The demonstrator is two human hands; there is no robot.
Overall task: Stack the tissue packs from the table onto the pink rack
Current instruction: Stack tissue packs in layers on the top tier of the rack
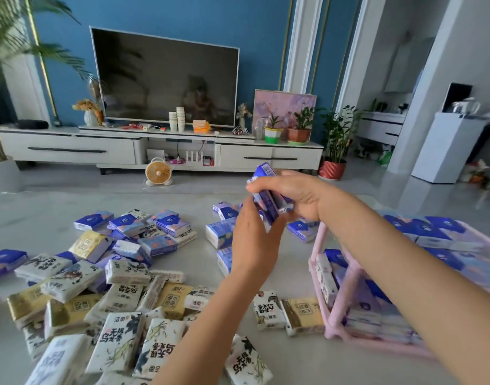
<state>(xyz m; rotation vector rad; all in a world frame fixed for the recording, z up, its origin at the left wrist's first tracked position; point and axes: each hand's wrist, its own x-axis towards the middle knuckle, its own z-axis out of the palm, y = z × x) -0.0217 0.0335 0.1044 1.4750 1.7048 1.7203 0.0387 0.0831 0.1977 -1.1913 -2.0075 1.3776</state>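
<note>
My right hand (299, 197) grips a small stack of blue tissue packs (269, 190) in the air above the table. My left hand (252, 240) touches the stack's lower end from below, its fingers against the packs. Several tissue packs, blue, white and gold (121, 276), lie scattered over the pale table (30, 215). The pink rack (332, 326) stands at the right, with blue packs on its top shelf (432, 234) and more packs on the shelf beneath. My right forearm crosses above the rack.
More blue packs (219, 234) lie just beyond my hands. Two packs (291, 315) rest beside the rack's left foot. Beyond the table stand a TV cabinet (160, 151), a small fan (157, 172) and potted plants (332, 165) on the floor.
</note>
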